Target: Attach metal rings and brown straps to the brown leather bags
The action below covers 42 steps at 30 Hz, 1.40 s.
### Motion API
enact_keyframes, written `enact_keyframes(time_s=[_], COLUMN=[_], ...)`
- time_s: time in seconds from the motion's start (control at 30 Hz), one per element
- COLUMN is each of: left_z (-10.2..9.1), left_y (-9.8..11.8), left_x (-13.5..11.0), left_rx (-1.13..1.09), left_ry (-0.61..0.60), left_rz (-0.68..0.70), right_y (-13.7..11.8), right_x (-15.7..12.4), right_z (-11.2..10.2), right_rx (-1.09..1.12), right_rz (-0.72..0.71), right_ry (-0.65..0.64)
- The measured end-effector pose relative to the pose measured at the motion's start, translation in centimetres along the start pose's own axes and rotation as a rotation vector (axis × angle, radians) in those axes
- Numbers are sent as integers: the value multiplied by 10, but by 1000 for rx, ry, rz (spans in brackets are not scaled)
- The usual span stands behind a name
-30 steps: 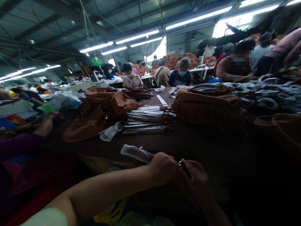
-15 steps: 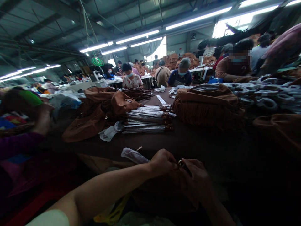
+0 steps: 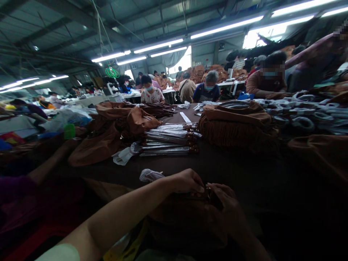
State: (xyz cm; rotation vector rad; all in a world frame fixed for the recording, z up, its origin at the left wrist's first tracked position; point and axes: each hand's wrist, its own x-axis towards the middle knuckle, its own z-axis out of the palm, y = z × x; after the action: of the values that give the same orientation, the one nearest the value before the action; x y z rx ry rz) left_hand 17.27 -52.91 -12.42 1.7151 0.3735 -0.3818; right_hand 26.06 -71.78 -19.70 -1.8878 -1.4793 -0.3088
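Note:
My left hand (image 3: 187, 180) and my right hand (image 3: 225, 203) meet at the near edge of a dark table (image 3: 239, 166). Both have their fingers curled onto a brown bag (image 3: 185, 221) lying against me, pinching at a small metal fitting (image 3: 208, 187) on its top edge. A plastic-wrapped strap (image 3: 149, 175) lies just behind my left wrist. The bag's lower part is in shadow.
A row of plastic-wrapped straps (image 3: 168, 139) lies mid-table, beside a heap of brown bags (image 3: 114, 127) and a fringed brown stack (image 3: 236, 125). Wrapped pieces (image 3: 304, 112) pile at the right. A neighbour's arm (image 3: 51, 159) reaches in from the left; other people work at tables behind.
My hands have shifted slightly up and back on the bag, and the metal fitting is more covered. The neighbour's arm on the left has lowered toward the table.

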Motion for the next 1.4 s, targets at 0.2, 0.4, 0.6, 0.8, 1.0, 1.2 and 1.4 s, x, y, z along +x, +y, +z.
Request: enact_keyframes(time_s=[0.2,0.4,0.6,0.8,1.0,1.2,1.4], left_z=[8,5,-3,7,25,13,-1], left_y=[22,27,26,36,30,26,17], left_x=[-24,-32,-31,-32,-32,-29,-17], left_rx=[423,335,326,1020,1262,1103,581], left_ry=[120,127,52,214,247,212,-9], left_rz=[124,91,46,-116,-3,113,5], right_y=[-21,-30,-32,-39,-40,-29,-29], right_x=[14,23,33,37,40,36,36], right_z=[3,2,-1,14,17,4,-1], right_rx=[-74,22,-15,-158,-189,-169,-96], right_rz=[202,352,353,419,370,255,134], right_ry=[2,-96,-333,-372,-439,-531,-610])
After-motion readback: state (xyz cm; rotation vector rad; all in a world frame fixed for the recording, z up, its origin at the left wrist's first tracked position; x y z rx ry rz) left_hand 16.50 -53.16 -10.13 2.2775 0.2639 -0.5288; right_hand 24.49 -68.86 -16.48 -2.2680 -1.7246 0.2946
